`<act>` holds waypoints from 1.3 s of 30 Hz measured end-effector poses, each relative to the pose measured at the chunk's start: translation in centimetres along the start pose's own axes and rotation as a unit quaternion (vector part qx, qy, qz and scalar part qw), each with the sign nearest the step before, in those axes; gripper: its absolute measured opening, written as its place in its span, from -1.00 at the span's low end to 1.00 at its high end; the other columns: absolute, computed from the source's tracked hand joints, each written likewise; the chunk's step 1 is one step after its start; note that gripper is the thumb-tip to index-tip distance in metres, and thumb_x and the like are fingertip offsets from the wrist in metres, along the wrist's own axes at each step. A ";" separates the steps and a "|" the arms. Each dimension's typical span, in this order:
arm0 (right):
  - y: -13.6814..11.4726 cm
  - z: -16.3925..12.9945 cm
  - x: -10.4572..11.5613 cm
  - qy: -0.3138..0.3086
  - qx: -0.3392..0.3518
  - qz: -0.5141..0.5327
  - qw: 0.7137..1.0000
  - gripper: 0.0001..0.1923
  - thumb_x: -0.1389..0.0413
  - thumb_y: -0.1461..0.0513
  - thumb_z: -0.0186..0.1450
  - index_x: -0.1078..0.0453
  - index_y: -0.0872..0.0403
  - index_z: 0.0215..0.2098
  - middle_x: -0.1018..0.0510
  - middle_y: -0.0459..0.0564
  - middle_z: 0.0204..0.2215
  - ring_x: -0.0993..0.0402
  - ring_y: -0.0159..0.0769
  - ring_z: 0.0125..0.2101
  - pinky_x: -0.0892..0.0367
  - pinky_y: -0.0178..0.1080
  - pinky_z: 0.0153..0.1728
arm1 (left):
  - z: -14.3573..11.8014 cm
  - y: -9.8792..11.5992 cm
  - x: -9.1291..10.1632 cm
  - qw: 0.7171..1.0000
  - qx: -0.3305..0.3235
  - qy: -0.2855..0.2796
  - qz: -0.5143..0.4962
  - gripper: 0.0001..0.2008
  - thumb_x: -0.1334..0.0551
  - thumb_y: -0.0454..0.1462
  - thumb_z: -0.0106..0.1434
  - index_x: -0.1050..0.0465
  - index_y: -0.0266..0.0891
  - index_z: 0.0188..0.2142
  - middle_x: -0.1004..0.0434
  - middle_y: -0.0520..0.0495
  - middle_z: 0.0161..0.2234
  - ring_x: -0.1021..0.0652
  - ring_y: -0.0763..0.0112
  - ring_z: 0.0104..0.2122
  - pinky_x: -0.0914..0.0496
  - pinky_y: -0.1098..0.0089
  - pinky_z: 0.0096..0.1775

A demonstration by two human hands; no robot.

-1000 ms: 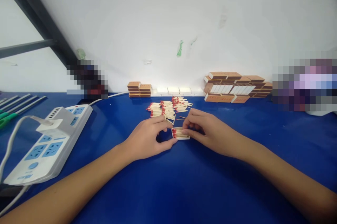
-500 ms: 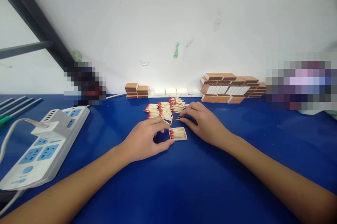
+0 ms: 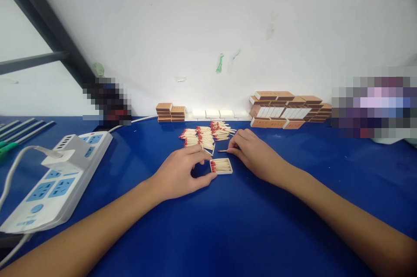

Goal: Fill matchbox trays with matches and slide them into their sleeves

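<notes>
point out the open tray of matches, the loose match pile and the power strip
tray of matches (image 3: pixel 222 166), head view, on the sticks lying inside the tray
loose match pile (image 3: pixel 203 136), head view, middle of the heap behind the tray
power strip (image 3: pixel 55 186), head view, on its white top face between the sockets

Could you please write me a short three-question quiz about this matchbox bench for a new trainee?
1. True or false: the open tray of matches lies between the two hands.
2. Which hand pinches a single match? A: left hand; B: right hand.
3. Fill in: the loose match pile lies on the ____ table.

Key: 1 true; 2 B; 3 blue.
</notes>
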State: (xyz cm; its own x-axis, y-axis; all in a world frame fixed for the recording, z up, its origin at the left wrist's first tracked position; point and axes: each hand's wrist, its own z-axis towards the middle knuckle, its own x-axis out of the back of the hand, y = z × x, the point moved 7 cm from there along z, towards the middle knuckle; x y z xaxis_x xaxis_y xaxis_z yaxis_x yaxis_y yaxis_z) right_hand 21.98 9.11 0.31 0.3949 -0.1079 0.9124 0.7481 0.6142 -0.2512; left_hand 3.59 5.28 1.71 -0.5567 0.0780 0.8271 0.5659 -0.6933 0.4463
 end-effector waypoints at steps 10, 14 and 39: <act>0.4 -0.3 0.0 -0.022 -0.001 0.007 1.000 -0.83 -0.08 0.23 0.52 -0.37 0.06 -0.26 -0.50 0.07 -0.23 -0.36 -0.09 -0.19 -0.35 -0.09 -0.16 | 0.1 0.1 0.0 1.000 -0.004 0.006 0.005 -0.73 -0.36 -0.13 0.34 -0.57 -0.16 -0.02 -0.56 0.00 -0.23 -0.52 0.40 -0.34 -0.42 0.36 -0.29; 0.3 -0.4 0.5 -0.014 -0.005 0.017 1.000 -0.82 -0.07 0.22 0.53 -0.36 0.05 -0.26 -0.49 0.06 -0.23 -0.37 -0.11 -0.18 -0.35 -0.10 -0.16 | 0.1 0.0 0.1 1.000 0.000 0.008 0.008 -0.73 -0.36 -0.13 0.34 -0.57 -0.16 -0.02 -0.56 -0.01 -0.24 -0.52 0.40 -0.34 -0.42 0.35 -0.28; -4.2 -1.5 1.3 -0.013 0.032 0.071 0.997 -0.89 -0.07 0.27 0.52 -0.37 0.05 -0.21 -0.52 0.04 -0.20 -0.46 -0.18 -0.19 -0.39 -0.15 -0.20 | 0.3 -0.2 0.4 1.000 0.012 0.007 0.005 -0.76 -0.36 -0.15 0.34 -0.58 -0.14 -0.04 -0.53 0.02 -0.27 -0.49 0.43 -0.37 -0.40 0.37 -0.31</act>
State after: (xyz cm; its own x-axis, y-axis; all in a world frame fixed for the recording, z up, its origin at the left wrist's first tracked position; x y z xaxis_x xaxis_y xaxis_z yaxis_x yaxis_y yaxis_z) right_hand 20.13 5.18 2.07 0.4791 0.0031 0.8777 0.6502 0.6705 -0.3573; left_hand 3.46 5.62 2.01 -0.5589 0.0607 0.8270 0.5860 -0.6767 0.4457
